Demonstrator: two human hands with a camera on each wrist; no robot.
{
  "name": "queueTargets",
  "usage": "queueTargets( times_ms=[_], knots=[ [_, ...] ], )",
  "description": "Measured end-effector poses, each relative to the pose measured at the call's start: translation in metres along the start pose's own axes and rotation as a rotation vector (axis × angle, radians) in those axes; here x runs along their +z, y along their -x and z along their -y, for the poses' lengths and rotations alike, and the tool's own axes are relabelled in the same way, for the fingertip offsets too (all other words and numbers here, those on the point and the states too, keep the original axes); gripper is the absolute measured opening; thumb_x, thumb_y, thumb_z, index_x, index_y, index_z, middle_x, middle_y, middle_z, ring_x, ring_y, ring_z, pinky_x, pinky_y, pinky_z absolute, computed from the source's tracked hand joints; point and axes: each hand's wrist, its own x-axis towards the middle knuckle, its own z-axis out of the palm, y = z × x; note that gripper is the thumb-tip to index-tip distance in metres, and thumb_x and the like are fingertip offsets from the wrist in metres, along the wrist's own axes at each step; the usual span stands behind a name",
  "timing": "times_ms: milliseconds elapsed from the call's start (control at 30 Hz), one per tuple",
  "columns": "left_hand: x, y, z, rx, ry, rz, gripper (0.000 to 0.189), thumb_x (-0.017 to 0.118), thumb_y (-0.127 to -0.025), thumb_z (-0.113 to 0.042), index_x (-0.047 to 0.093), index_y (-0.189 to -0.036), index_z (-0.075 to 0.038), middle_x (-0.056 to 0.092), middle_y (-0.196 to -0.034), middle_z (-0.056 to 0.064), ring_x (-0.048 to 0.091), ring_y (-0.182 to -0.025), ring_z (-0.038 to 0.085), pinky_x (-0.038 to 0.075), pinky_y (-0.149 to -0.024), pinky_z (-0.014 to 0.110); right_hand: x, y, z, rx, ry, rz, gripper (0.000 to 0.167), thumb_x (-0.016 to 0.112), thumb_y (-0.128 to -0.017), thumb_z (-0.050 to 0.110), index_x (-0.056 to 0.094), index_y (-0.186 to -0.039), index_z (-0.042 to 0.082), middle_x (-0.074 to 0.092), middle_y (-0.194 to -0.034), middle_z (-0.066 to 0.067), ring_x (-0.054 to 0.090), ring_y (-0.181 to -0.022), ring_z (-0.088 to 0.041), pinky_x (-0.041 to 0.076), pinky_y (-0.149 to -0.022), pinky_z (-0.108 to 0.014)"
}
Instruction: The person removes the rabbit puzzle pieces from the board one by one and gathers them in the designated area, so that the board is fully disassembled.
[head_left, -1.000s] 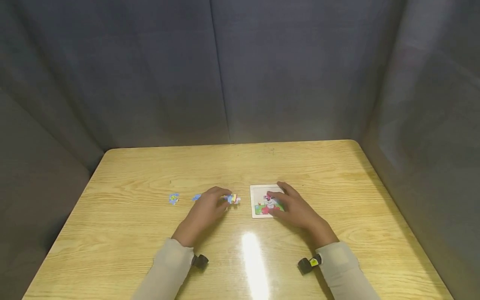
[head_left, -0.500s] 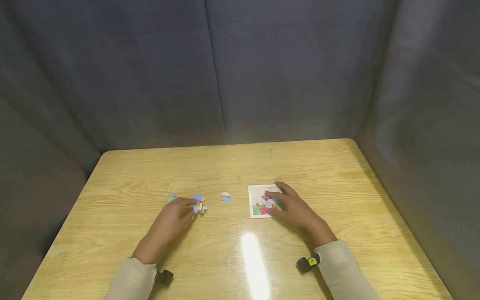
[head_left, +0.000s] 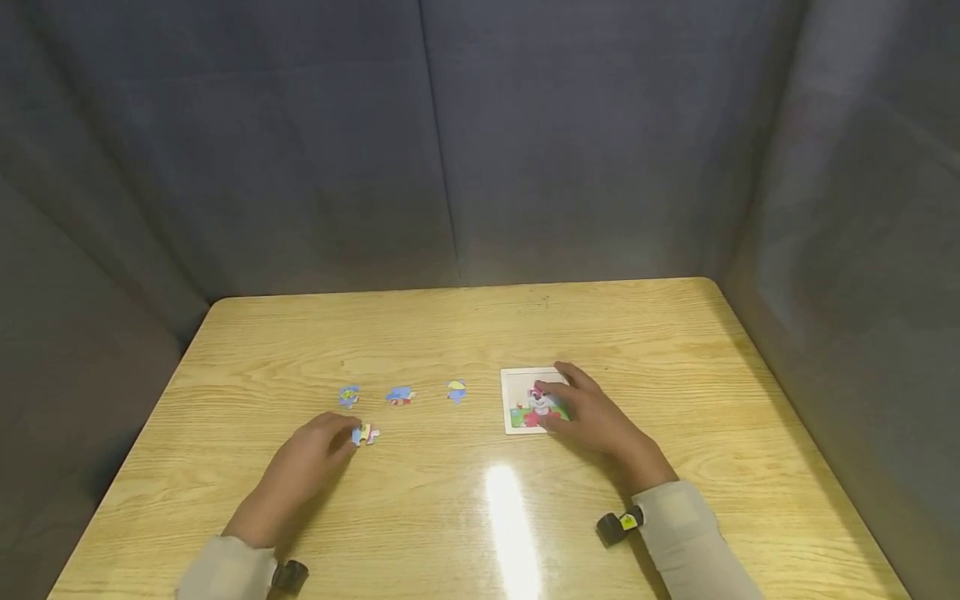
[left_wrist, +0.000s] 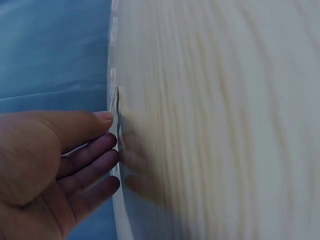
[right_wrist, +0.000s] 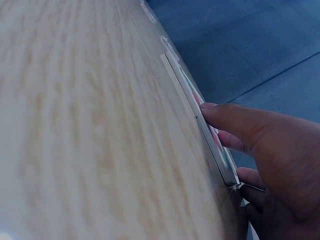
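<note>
Over at the left, the grey curtain [head_left: 112, 233] drops behind the wooden table [head_left: 255, 342], and a pale sleeve [head_left: 228, 571] comes in at the lower left, a black camera [head_left: 290, 577] on its wrist. Here's the left hand [head_left: 307, 458], left of centre, thumb and fingertips closed together, pinching the left edge of the held piece [head_left: 366, 435], blue, yellow and white; whether that touches the wood, I can't tell. Just above it lies the leftmost piece [head_left: 348, 396], blue with yellow; then the middle piece [head_left: 401, 395], blue and red; then, near the centre, the yellow-topped piece [head_left: 457, 391]. Right of centre sits the tray [head_left: 506, 404], flat on the table, a pink-and-white cartoon animal [head_left: 538, 404] on green filling its lower part. And the right hand [head_left: 600, 421] spreads over the tray's right side, thumb and fingers well apart, gently curved, touching it without pinching anything.
</note>
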Motion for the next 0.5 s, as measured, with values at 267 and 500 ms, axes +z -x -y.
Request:
queueTargets(
  times_ms=[267, 500],
  knots=[
    [-0.006, 0.006, 0.0048, -0.024, -0.073, 0.006, 0.031, 0.067, -0.093, -0.013, 0.062, -0.123, -0.005, 0.061, -0.122, 0.012, 0.06, -0.111, 0.035, 0.053, -0.088, 0.05, 0.0018, -0.0001, -0.0007, 0.017, -0.032, 0.018, 0.058, 0.068, -0.09, 0.043, 0.052, -0.142, 0.022, 0.019, -0.16, -0.012, 0.016, -0.145, -0.036, 0.028, -0.108, -0.063],
    [-0.0072, 0.0081, 0.0085, -0.011, -0.093, 0.006, 0.028, 0.067, -0.093, -0.013, 0.063, -0.12, -0.005, 0.061, -0.12, 0.011, 0.061, -0.111, 0.035, 0.054, -0.087, 0.049, 0.0, 0.001, 0.0002, 0.025, -0.037, 0.016, 0.058, 0.068, -0.09, 0.044, 0.052, -0.142, 0.023, 0.019, -0.16, -0.012, 0.017, -0.145, -0.037, 0.029, -0.108, -0.063]
  ],
)
